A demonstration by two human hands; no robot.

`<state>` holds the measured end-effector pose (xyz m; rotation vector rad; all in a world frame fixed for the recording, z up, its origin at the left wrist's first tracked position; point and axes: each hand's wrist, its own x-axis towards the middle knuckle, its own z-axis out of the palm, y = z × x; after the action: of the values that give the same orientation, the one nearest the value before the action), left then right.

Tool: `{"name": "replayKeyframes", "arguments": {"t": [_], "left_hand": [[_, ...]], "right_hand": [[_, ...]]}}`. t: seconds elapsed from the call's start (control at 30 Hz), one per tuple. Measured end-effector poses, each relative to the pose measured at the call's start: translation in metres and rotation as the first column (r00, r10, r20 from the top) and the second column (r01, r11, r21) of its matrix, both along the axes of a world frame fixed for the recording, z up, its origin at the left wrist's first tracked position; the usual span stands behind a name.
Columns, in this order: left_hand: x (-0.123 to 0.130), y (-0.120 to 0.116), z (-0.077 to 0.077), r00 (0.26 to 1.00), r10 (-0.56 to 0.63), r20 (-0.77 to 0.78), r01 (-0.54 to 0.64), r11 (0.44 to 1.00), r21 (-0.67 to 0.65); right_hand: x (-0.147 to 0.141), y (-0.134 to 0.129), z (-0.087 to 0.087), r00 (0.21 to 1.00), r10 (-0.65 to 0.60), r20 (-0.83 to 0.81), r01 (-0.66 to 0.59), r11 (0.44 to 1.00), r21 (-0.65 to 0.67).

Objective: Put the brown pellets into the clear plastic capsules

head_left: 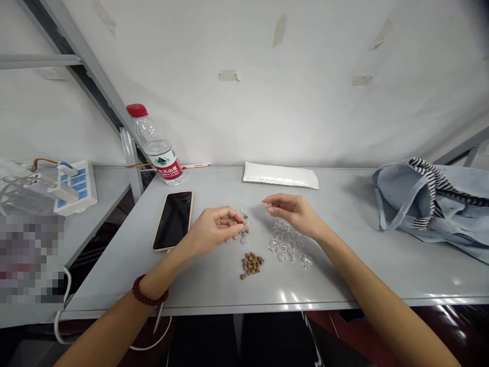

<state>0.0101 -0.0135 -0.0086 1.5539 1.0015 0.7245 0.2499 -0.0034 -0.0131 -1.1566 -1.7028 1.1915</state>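
Observation:
My left hand [219, 227] is closed, its thumb and fingers pinched together beside a small group of clear plastic pieces [244, 239], some with brown bits in them. Whatever its fingertips hold is too small to make out. Over a larger heap of clear, rounded plastic pieces [284, 237], my right hand [292, 210] pinches a small clear plastic piece [268, 206] between thumb and fingers. Nearer the table's front, between the two hands, lies a pile of brown kibble-like pellets [252, 263], with one pellet slightly apart.
A phone [173, 220] lies left of my left hand, with a red-capped water bottle [160, 148] behind it. A white packet [280, 175] rests by the wall. At right is a blue cloth bag [439, 199]; at far left, a power strip [78, 188].

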Motion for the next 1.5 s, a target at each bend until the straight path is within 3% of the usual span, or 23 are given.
{"name": "replayKeyframes", "arguments": {"t": [0.17, 0.37, 0.43, 0.57, 0.8, 1.07, 1.23, 1.37, 1.5], "left_hand": [[0.005, -0.005, -0.003, 0.996, 0.016, 0.084, -0.026, 0.992, 0.120], [0.009, -0.006, -0.006, 0.996, 0.030, 0.078, -0.051, 0.958, 0.281], [0.009, -0.005, -0.010, 0.997, 0.031, 0.069, -0.057, 0.911, 0.409], [0.009, -0.006, -0.017, 0.998, 0.061, 0.019, -0.059, 0.763, 0.644], [0.011, -0.006, -0.017, 0.996, 0.000, -0.090, 0.072, 0.597, 0.799], [0.009, -0.003, -0.020, 0.989, 0.023, -0.145, 0.100, 0.620, 0.779], [0.007, 0.002, -0.022, 0.975, -0.001, -0.221, 0.170, 0.646, 0.745], [-0.002, 0.006, -0.018, 0.955, 0.035, -0.296, 0.171, 0.747, 0.642], [-0.009, 0.009, -0.014, 0.896, -0.052, -0.440, 0.297, 0.808, 0.509]], "right_hand": [[-0.021, -0.010, -0.004, 0.948, 0.136, -0.287, -0.207, 0.951, -0.230], [-0.029, -0.013, -0.005, 0.916, 0.121, -0.384, -0.245, 0.924, -0.293], [-0.030, -0.014, -0.004, 0.909, 0.119, -0.399, -0.258, 0.913, -0.317], [-0.034, -0.016, -0.004, 0.905, 0.095, -0.415, -0.254, 0.903, -0.347], [-0.041, -0.021, -0.005, 0.890, 0.126, -0.437, -0.286, 0.902, -0.323], [-0.042, -0.023, -0.004, 0.913, 0.140, -0.382, -0.274, 0.905, -0.325], [-0.045, -0.023, -0.006, 0.965, 0.077, -0.251, -0.148, 0.949, -0.277], [-0.039, -0.018, -0.007, 0.999, -0.041, 0.015, 0.042, 0.998, -0.050], [-0.031, -0.010, -0.015, 0.947, -0.149, 0.286, 0.115, 0.985, 0.132]]}}
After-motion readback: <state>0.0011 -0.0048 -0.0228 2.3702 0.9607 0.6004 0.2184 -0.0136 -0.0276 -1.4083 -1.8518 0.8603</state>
